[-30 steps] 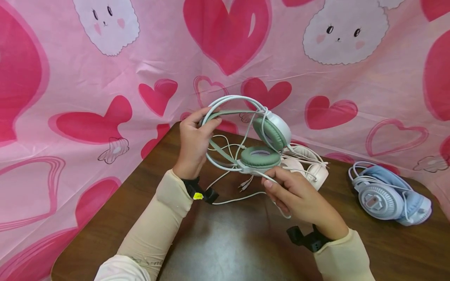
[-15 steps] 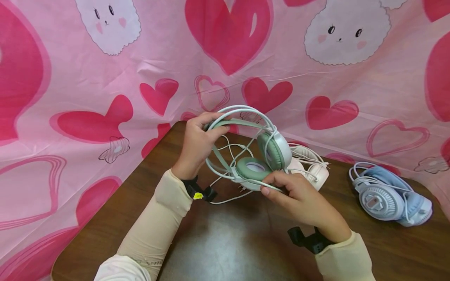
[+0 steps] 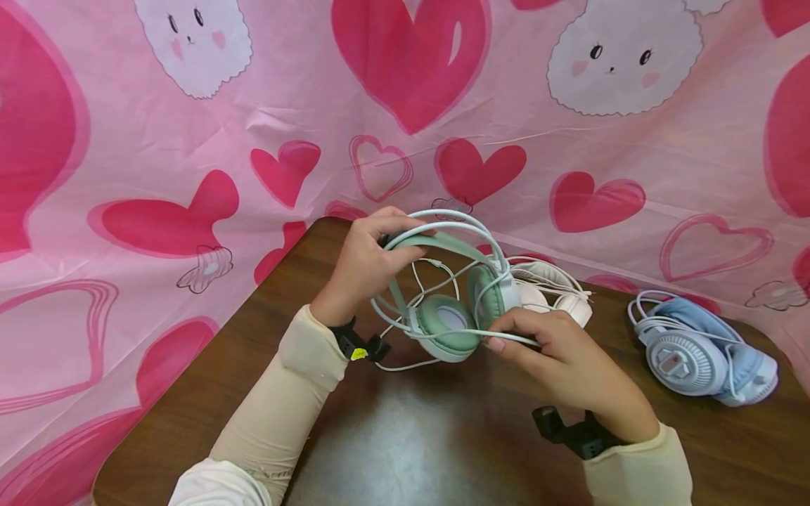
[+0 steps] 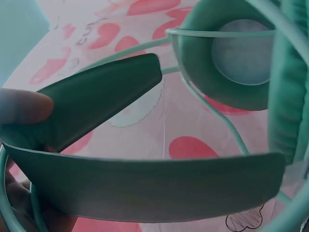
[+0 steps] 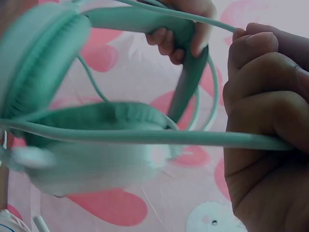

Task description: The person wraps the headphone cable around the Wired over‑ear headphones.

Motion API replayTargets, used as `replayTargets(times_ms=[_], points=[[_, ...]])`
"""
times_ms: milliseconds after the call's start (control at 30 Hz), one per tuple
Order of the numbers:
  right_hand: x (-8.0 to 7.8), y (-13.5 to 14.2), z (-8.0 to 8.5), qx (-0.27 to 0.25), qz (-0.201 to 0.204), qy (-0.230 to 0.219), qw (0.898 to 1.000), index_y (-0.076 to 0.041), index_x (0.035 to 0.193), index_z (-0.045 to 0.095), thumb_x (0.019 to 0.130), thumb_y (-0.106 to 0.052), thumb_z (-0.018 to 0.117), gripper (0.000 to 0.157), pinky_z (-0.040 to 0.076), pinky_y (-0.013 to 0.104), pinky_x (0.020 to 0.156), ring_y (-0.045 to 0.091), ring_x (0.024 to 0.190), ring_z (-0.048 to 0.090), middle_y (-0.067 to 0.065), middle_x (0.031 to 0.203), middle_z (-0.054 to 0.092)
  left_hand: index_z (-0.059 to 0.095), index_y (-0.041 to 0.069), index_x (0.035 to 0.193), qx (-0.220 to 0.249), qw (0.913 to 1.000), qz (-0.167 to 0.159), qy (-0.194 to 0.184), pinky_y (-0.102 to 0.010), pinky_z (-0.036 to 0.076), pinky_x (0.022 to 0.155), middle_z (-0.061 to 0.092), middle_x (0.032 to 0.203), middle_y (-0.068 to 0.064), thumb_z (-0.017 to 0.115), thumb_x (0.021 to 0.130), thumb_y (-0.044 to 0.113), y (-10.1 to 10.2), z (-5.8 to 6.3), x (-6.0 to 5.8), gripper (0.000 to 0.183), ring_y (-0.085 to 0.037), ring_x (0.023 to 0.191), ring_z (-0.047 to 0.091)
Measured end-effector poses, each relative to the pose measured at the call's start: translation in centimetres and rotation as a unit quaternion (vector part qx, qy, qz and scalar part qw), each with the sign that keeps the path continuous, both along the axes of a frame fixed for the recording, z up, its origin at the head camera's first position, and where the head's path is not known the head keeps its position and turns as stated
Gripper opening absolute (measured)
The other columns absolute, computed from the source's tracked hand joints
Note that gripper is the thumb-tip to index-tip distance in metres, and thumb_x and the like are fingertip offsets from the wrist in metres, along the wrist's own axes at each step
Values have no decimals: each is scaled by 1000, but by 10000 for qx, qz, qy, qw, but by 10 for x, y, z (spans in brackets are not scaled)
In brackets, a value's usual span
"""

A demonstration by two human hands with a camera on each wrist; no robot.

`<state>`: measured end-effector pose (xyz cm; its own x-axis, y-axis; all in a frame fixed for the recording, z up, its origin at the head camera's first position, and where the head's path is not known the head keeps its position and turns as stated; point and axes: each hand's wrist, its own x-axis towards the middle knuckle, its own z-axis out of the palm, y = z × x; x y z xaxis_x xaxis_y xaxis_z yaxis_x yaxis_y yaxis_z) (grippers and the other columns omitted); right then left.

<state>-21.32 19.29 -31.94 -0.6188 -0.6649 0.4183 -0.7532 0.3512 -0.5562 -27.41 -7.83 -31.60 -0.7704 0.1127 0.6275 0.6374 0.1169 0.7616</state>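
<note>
The fingers of the left hand (image 3: pixel 367 263) are curled round the headband of a pair of white over-ear headphones with green ear cushions (image 3: pixel 432 320), the thumb lying against the green inner strap (image 4: pixel 159 188). The headphones are up above the brown surface (image 3: pixel 392 436), between the two hands, their ear cups to the right of the left fingers and just left of the right fingers. The right hand (image 3: pixel 563 358) pinches the white cable (image 3: pixel 512 337) between thumb and forefinger, and its other fingers are curled. Loose cord trails below the left fingers. Beyond the right fingers lie pale pink headphones (image 3: pixel 574 308); well to their right sit light blue headphones (image 3: pixel 683 362) wrapped in their own cord.
</note>
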Motion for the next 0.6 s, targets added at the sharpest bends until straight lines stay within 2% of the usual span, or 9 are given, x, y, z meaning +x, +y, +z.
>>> replayTargets(times_ms=[367, 600], points=[[2, 8, 5, -40, -150, 125, 9998, -25, 97, 68, 83, 2, 71, 30, 42, 21, 62, 6, 70, 53, -13, 77, 60, 76, -1, 98, -20, 9991, -429, -35, -33, 47, 65, 65, 88, -3, 70, 80, -4, -1, -1, 1, 20, -20, 80, 57], [2, 12, 5, -167, -199, 520, 9983, -24, 93, 72, 75, 2, 78, 32, 42, 18, 61, 5, 69, 54, -14, 77, 64, 76, 0, 98, -109, 9980, -618, 76, -36, 50, 67, 65, 90, -4, 70, 80, -3, -4, 2, 3, 19, -21, 82, 59]])
